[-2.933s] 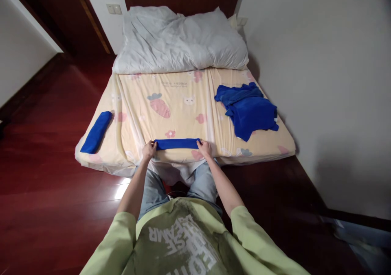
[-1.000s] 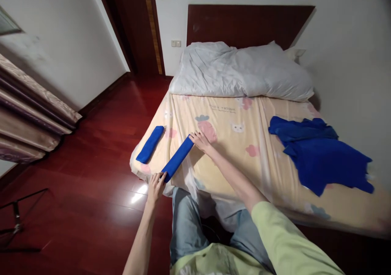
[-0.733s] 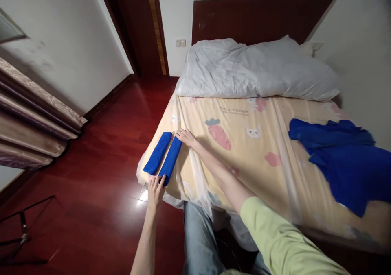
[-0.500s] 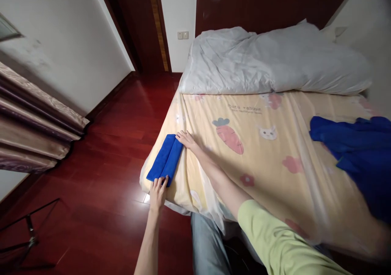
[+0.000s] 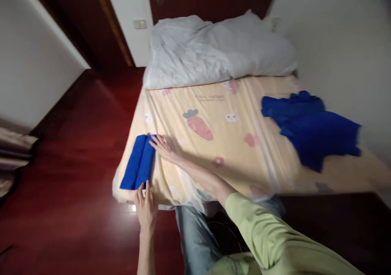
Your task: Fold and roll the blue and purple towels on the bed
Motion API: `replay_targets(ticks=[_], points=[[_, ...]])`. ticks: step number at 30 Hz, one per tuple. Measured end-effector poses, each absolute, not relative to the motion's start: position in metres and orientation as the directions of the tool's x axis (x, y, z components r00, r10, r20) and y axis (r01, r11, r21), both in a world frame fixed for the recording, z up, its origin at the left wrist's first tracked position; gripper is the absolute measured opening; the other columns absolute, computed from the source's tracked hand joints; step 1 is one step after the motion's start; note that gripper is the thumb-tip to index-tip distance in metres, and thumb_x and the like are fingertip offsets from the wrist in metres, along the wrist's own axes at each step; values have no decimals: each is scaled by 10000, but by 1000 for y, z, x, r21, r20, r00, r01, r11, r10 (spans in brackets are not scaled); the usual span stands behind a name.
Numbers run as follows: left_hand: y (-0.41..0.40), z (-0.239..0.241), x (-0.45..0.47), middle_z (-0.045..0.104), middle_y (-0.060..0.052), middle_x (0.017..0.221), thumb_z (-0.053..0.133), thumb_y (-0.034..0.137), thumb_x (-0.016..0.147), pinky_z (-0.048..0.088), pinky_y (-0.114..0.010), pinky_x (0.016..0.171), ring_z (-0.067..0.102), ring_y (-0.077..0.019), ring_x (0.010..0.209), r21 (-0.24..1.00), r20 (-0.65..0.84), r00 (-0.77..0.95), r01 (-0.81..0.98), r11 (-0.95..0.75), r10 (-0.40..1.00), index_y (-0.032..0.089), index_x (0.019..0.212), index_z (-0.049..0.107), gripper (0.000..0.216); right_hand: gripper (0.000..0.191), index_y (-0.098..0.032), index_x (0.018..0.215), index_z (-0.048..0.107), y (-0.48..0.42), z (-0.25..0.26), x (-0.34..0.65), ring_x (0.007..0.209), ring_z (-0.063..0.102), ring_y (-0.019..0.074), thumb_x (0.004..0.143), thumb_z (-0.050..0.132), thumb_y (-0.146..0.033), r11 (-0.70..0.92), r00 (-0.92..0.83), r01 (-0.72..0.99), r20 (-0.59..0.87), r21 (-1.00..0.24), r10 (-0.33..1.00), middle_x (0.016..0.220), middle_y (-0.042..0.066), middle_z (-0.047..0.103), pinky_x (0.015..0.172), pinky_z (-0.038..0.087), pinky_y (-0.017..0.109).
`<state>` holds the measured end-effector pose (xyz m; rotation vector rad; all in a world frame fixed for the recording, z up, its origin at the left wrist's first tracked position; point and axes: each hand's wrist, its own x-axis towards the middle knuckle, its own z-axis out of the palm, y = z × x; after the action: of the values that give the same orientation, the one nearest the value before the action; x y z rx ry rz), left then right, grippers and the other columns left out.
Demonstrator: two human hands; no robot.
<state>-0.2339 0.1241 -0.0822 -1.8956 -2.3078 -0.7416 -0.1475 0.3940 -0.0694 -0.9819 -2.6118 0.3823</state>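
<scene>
A blue cloth [image 5: 136, 161], folded into a narrow strip with a seam along its length, lies flat at the bed's near left corner. My left hand [image 5: 146, 204] touches its near edge with fingertips a little apart, the palm hanging over the bed's edge. At the far right corner of the strip, my right hand [image 5: 163, 147] rests with fingers spread and lying on the fabric. Neither hand is wrapped round the cloth.
Rumpled blue cloths [image 5: 314, 128] lie in a loose heap on the right of the patterned bedsheet [image 5: 229, 145]. A white quilt [image 5: 214, 51] is bunched against the dark headboard [image 5: 210, 0]. Red wooden floor [image 5: 82, 145] borders the bed on the left.
My view has turned to the right, bringing the whole blue heap into sight. My right hand's fingers have spread flatter on the strip. The folded cloth looks the same.
</scene>
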Motion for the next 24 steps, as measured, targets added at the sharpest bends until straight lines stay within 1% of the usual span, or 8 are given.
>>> replay_targets(ticks=[3, 6, 10, 13, 16, 18, 21, 24], points=[[88, -91, -161, 505, -194, 1431, 443, 230, 964, 471, -588, 1046, 510, -357, 1322, 511, 235, -227, 856, 79, 945, 297, 1616, 257, 681, 617, -279, 1476, 478, 345, -70, -72, 1516, 277, 224, 908, 455, -38, 711, -686, 529, 260, -464, 680, 1614, 39, 385, 1241, 243, 468], [39, -112, -84, 610, -171, 1327, 396, 214, 964, 536, -503, 992, 620, -302, 1211, 634, 4, -20, 773, 13, 1000, 309, 1516, 465, 565, 520, -285, 1458, 502, 295, -79, 37, 1452, 396, 197, 951, 485, -172, 589, -530, 539, 300, -603, 793, 1545, 52, 472, 1195, 357, 396], [8, -134, -27, 722, -117, 1143, 416, 187, 929, 561, -458, 936, 694, -271, 1061, 619, -235, 305, 779, -99, 923, 361, 1229, 708, 454, 429, -261, 1384, 560, 249, -94, 213, 1327, 533, 221, 973, 437, -258, 227, -52, 698, 268, -679, 962, 1374, 104, 602, 1119, 443, 428], [24, -137, -25, 734, -97, 1163, 395, 231, 955, 570, -416, 940, 705, -253, 1059, 625, -268, 330, 774, -97, 905, 339, 1166, 730, 410, 416, -212, 1313, 617, 238, -97, 336, 1324, 525, 251, 952, 413, -253, -54, 256, 804, 263, -593, 930, 1352, 148, 600, 1114, 435, 455], [51, -132, -27, 737, -85, 1178, 368, 206, 963, 559, -408, 951, 705, -256, 1083, 576, -298, 354, 807, -129, 886, 311, 1136, 733, 417, 434, -160, 1273, 653, 239, -89, 428, 1317, 522, 266, 928, 400, -231, -281, 456, 813, 258, -510, 852, 1391, 180, 559, 1129, 411, 452], [65, -125, -19, 738, -89, 1173, 373, 188, 964, 545, -387, 956, 703, -254, 1092, 474, -387, 337, 871, -128, 858, 271, 1127, 728, 400, 462, -129, 1293, 652, 243, -82, 471, 1319, 516, 268, 920, 394, -218, -386, 540, 784, 228, -487, 810, 1455, 189, 503, 1139, 396, 433], [70, -113, 10, 728, -98, 1198, 422, 185, 954, 522, -354, 974, 689, -248, 1127, 320, -521, 282, 939, -122, 806, 231, 1160, 714, 360, 498, -108, 1341, 636, 251, -75, 512, 1354, 478, 290, 917, 399, -219, -498, 625, 719, 137, -485, 769, 1544, 178, 409, 1144, 386, 420], [58, -105, 52, 722, -90, 1220, 494, 197, 913, 516, -342, 978, 670, -256, 1167, 286, -581, 244, 954, -86, 776, 266, 1181, 723, 359, 513, -130, 1361, 634, 262, -72, 539, 1379, 447, 303, 906, 413, -220, -565, 657, 671, 32, -480, 753, 1576, 143, 374, 1138, 395, 409]])
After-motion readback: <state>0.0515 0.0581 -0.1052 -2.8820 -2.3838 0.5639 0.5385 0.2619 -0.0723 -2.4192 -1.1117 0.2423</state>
